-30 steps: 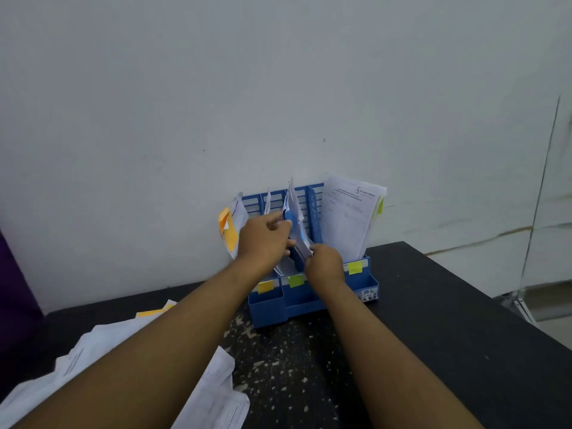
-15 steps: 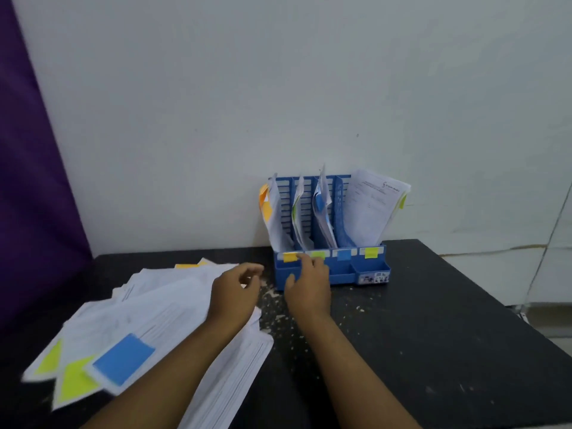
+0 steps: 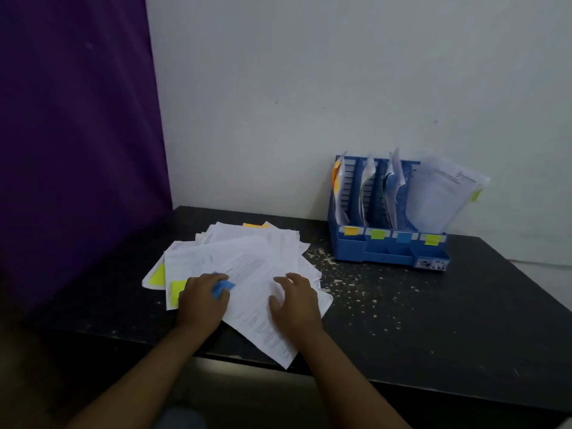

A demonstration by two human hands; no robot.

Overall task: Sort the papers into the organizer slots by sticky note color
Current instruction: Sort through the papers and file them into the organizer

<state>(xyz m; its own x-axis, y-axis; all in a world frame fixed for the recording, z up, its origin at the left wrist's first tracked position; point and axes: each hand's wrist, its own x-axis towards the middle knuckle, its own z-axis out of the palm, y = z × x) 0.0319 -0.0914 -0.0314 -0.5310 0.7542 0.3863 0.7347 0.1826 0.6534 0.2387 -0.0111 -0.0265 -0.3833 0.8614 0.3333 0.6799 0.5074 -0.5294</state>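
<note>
Sorting looks part done, I'd judge: loose papers [image 3: 247, 252] lie fanned in a messy pile at the near left of the dark surface [image 3: 433, 305]. The organizer [image 3: 387, 255] stands well apart at back right against the wall, w/ sheets in its slots. Left hand [image 3: 202, 300] sits on the blue sticky note [image 3: 223, 287] at the corner of the top sheet [image 3: 257, 305], fingers curled over it; pinching or only pressing, can't tell, too blurry. Right hand [image 3: 294, 300] lies spread, flat on the same sheet. Handling guess: sheets are thin, light, floppy and slick on each other, so a pull prob drags neighbours. Best taken at a free corner nr the note, other hand pinning the pile; the note may peel, so don't lift by it. Hidden: lower sheets' notes mostly covered, only yellow notes [image 3: 177, 289] and an orange note [image 3: 253, 225] peek out. Print unreadable.
</note>
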